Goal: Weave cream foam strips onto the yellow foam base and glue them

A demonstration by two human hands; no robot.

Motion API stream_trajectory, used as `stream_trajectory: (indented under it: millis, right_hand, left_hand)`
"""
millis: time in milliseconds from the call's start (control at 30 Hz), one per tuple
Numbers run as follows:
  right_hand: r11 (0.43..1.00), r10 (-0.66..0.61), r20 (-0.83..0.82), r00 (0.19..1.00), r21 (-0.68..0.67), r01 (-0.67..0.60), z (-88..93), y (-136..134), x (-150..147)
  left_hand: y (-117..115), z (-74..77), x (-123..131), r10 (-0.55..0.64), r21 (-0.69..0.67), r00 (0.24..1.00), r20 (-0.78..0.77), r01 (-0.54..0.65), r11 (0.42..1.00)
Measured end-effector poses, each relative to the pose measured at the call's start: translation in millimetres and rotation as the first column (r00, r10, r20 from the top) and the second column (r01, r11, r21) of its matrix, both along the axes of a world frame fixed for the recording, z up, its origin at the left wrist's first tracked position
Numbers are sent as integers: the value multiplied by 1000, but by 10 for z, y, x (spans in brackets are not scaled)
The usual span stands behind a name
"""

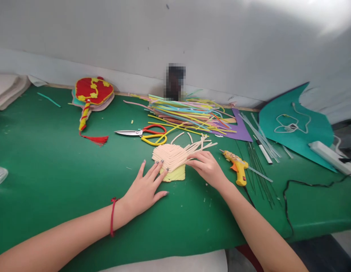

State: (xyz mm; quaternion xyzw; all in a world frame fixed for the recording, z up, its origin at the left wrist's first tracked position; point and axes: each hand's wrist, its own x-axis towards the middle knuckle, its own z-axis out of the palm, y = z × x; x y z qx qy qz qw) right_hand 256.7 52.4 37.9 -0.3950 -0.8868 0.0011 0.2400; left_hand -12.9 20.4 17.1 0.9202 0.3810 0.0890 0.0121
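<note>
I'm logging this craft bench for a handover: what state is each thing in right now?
Left hand: flat, fingers spread, fingertips on the woven piece.
Right hand: fingers bent on the piece's right edge; grip unclear.
Woven piece: flat, strip ends loose.
Scissors: shut, lying flat.
Glue gun: on its side, untouched.
Red fan: lying flat.

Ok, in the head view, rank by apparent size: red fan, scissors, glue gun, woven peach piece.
1. red fan, tassel included.
2. woven peach piece and scissors look alike; unranked.
3. glue gun.
</note>
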Motion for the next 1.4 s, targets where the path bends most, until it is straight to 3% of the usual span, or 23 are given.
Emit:
stream_trajectory:
  millis: [233,567,800,1067,1267,1400]
  right_hand:
    - [993,-115,35,993,30,114,-126,-63,-32]
    - [996,-85,4,996,-17,85,-145,-21,-75]
    - [997,-63,63,996,49,60,-93,-103,-14]
    - [994,-92,-139,986,-72,82,-225,-50,18]
    - [991,-113,-149,982,-89,101,-100,-194,-41]
    - [998,-32,-144,989,-53,24,-28,-314,-173]
  left_hand:
    - [2,2,-6,-14,27,1000,1,14,1000]
    - [-12,-16,11,-37,-2,999,-5,37,999]
    - [-5,-9,8,-34,-22,999,-20,34,999]
    - [-13,-34,10,-24,-19,999,-31,24,1000]
    - [-14,-35,12,-28,2,1000,-9,28,1000]
    - [-15,-39,9,-26,14,1000,9,26,1000]
